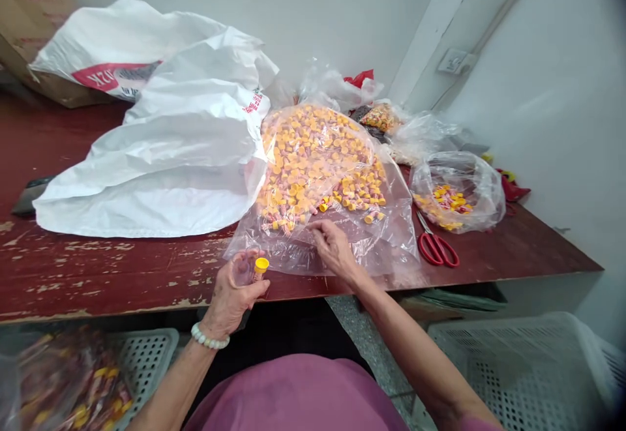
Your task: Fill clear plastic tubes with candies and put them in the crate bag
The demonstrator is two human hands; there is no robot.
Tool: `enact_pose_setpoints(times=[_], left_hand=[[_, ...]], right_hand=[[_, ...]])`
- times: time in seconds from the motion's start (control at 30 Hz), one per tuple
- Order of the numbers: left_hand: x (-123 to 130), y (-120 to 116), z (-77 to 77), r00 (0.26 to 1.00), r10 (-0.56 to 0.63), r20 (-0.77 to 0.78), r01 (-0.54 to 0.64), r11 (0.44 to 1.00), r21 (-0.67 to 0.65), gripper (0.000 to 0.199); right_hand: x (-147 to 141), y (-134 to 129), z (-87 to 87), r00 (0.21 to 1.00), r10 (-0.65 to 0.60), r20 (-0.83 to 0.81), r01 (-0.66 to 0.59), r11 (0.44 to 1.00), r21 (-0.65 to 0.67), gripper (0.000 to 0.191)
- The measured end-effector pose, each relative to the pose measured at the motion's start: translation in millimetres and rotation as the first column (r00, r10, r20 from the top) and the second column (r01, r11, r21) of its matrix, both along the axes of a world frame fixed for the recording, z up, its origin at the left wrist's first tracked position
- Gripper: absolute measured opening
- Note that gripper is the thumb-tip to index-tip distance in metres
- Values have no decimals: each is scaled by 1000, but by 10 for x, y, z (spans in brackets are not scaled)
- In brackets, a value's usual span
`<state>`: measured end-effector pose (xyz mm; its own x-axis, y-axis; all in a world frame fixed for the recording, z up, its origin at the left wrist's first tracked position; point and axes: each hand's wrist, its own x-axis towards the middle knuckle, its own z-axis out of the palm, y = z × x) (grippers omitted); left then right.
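My left hand (233,293), wearing a bead bracelet, is closed around a small piece with a yellow cup-shaped top (261,265) and a pinkish lower part. Something clear also shows in its palm, but its shape is hard to make out. Over the front of a large clear plastic bag (391,248), my right hand (336,247) has its thumb and fingers drawn together. What they pinch, if anything, is too small to tell. Just beyond those fingertips, a big heap of similar yellow-topped pieces (313,157) lies in the bag.
Red-handled scissors (437,248) lie right of the bag, beside a smaller clear bag (482,190) of yellow and pink pieces. A white woven sack (161,177) covers the table's left part. Plastic crates (528,366) stand below the red table edge (122,300).
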<state>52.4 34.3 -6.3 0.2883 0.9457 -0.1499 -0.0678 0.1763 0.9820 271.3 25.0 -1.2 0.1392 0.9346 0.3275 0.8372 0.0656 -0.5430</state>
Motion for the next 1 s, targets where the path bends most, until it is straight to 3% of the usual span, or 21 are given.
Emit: enact_pose_setpoints(times=[0.07, 0.23, 0.43, 0.67, 0.8, 0.9, 0.93, 1.0], left_hand=[[-53, 13, -3, 1000, 17, 4, -17, 1000, -25, 55], [-49, -7, 16, 1000, -5, 13, 6, 999, -36, 55], [-6, -17, 80, 1000, -3, 3, 3, 999, -45, 50], [28, -25, 23, 999, -38, 13, 37, 999, 2, 48], [23, -31, 27, 999, -39, 18, 39, 999, -37, 50], [7, -37, 23, 999, -42, 24, 44, 998, -52, 52], [7, -40, 17, 999, -45, 23, 46, 998, -49, 53], [20, -50, 2, 998, -55, 5, 56, 998, -30, 52]], right_hand=[[200, 257, -113, 990, -101, 94, 103, 995, -19, 27], [308, 736, -292, 967, -61, 247, 81, 994, -69, 31], [275, 831, -330, 937, -52, 346, 112, 982, -155, 33], [307, 976, -277, 943, -16, 332, 100, 967, -236, 31], [379, 921, -176, 966, -31, 257, 91, 970, -225, 33], [397, 689, -88, 982, -78, 171, 114, 971, -209, 25], [369, 577, -57, 989, -87, 123, 111, 973, -203, 23], [239, 319, 8, 991, -58, -122, 37, 986, -161, 21]])
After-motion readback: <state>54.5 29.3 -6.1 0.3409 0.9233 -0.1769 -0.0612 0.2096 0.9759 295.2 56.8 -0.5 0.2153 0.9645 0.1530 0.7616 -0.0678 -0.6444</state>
